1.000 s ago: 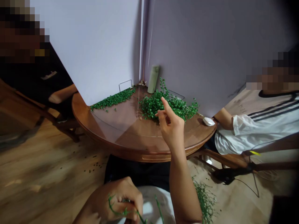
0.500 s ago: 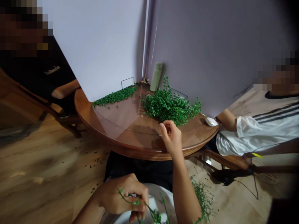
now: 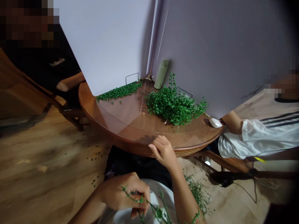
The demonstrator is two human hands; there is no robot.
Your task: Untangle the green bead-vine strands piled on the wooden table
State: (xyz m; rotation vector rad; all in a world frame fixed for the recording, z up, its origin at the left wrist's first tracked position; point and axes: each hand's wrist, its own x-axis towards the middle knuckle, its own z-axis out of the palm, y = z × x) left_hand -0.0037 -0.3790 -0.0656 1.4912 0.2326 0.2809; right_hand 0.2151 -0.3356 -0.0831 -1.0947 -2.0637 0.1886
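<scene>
My left hand (image 3: 125, 194) is low in front of me, fingers closed round a thin green sprig (image 3: 149, 208) with small leaves that trails to the right over my lap. My right hand (image 3: 163, 151) hovers at the near edge of the round wooden table (image 3: 130, 124), fingers curled loosely together; whether it holds anything is not clear. Beyond it on the table lies a big heap of green leafy sprigs (image 3: 175, 104). A flatter band of small green leaves (image 3: 120, 91) lies at the back left.
White partition boards (image 3: 109, 40) stand on the table on wire stands. A pale green cylinder (image 3: 161, 74) leans in the corner. Two other people sit at the left and right; a white mouse (image 3: 215, 122) lies by the right one. More sprigs (image 3: 198, 194) lie on the floor.
My right hand has drawn back from the leaf heap to the table's near edge, curling its fingers. The left hand keeps its sprig. The view has shifted a little.
</scene>
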